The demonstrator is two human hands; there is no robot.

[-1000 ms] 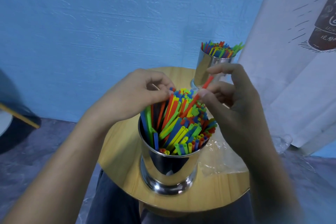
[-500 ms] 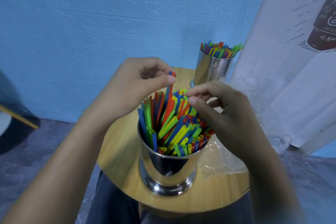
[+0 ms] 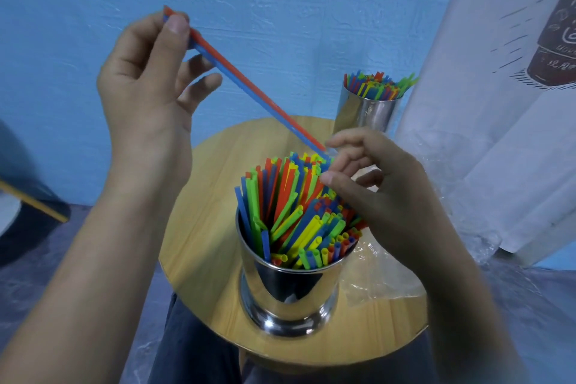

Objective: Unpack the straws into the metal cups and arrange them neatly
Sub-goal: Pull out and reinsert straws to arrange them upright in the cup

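Note:
A shiny metal cup stands at the front of the round wooden table, packed with leaning coloured straws. My left hand is raised up and to the left, pinching a red straw and a blue straw by their top ends. Their lower ends reach down to the bundle's far side. My right hand hovers at the right side of the bundle, fingers loosely curled near the straw tips, with its thumb against them. A second metal cup full of straws stands at the table's back right.
Crumpled clear plastic wrapping lies on the table to the right of the near cup. A white printed cloth hangs at the right. A blue wall is behind, and a dark object sits at the left on the floor.
My left hand has lifted up and to the left, drawing a red and a blue straw almost clear of the near cup. My right hand has stayed at the bundle's right side.

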